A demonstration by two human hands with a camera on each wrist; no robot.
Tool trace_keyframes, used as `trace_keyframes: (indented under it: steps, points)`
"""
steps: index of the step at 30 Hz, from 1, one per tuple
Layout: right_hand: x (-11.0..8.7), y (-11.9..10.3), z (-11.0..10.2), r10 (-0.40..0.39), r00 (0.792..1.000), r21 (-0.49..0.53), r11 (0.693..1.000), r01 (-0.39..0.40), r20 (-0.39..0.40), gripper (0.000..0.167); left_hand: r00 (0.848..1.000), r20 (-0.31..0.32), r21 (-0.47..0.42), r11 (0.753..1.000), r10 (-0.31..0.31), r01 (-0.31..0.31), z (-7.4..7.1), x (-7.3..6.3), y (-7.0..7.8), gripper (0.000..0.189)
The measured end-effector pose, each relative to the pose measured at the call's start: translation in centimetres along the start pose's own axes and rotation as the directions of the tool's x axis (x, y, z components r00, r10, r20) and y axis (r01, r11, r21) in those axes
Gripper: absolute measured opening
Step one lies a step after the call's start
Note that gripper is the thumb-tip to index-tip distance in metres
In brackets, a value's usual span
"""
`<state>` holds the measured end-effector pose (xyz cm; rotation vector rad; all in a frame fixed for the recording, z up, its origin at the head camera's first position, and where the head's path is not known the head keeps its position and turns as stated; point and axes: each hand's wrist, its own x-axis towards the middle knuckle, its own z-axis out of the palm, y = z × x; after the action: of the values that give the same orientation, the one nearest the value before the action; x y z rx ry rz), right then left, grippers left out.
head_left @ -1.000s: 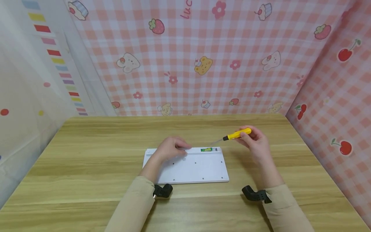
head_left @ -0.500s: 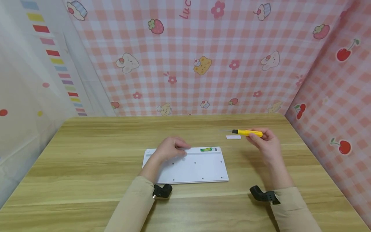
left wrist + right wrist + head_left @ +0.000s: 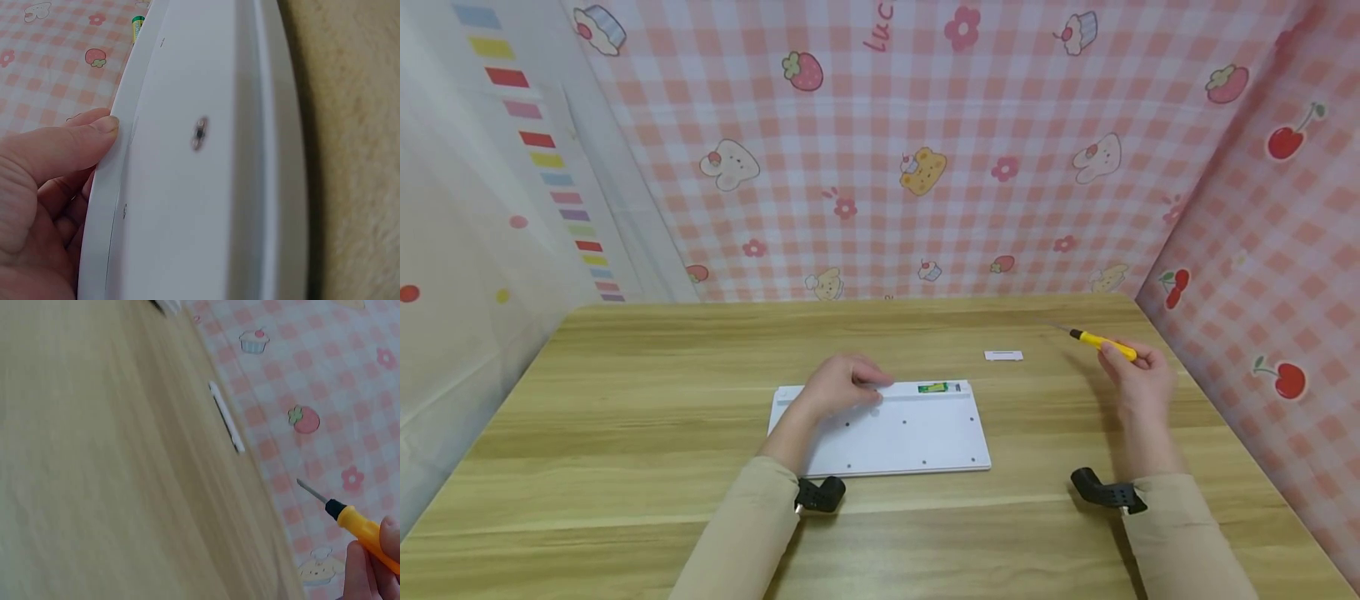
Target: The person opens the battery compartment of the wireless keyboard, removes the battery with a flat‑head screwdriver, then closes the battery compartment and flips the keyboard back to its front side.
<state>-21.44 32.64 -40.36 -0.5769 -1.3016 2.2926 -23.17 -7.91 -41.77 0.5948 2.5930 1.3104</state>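
Note:
A white keyboard (image 3: 917, 442) lies underside up on the table, small dark screws dotted over its back. My left hand (image 3: 842, 383) grips its raised far edge; in the left wrist view the thumb (image 3: 94, 137) presses on the rim while the other fingers curl behind. A green battery (image 3: 933, 387) shows in the uncovered slot near the keyboard's far right corner. My right hand (image 3: 1146, 379) holds a yellow-handled screwdriver (image 3: 1103, 343) above the table at the right, its thin shaft pointing to the far left. Between keyboard and screwdriver lies a small white battery cover (image 3: 1003, 356).
The wooden table (image 3: 625, 467) reaches back to a pink checked cloth (image 3: 850, 108) behind it. A similar cloth (image 3: 1300, 275) hangs along the right side, a white one (image 3: 475, 350) on the left. Black wrist mounts (image 3: 822, 494) sit at both cuffs.
My right hand has moved to the right with the screwdriver, away from the keyboard. The white cover now lies on the table, first seen half a second ago. The left hand has stayed put.

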Motion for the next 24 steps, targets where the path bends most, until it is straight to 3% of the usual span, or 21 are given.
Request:
trace_keyframes:
  steps: [9,15,20,24]
  points:
    - [1.2,-0.2,-1.4,-0.075,0.991,-0.13,0.99,0.06,-0.114,0.027,1.0,0.005,0.005,1.0,0.001,-0.001,0.1,0.1,-0.2,0.026]
    - [1.5,0.1,-2.2,-0.095,0.985,-0.278,0.959,0.05,-0.148,0.023,1.0,0.004,0.008,1.0,0.005,-0.005,0.2,0.2,-0.4,0.026]
    - [1.8,0.4,-2.7,-0.134,0.984,-0.515,0.856,0.054,-0.121,0.021,1.0,-0.002,0.011,1.0,0.004,-0.004,0.2,0.2,-0.4,0.026]
    - [2.1,0.6,-3.0,-0.135,0.987,-0.679,0.733,0.039,-0.088,0.026,1.0,-0.003,0.013,1.0,0.014,-0.014,0.2,0.1,-0.3,0.026]
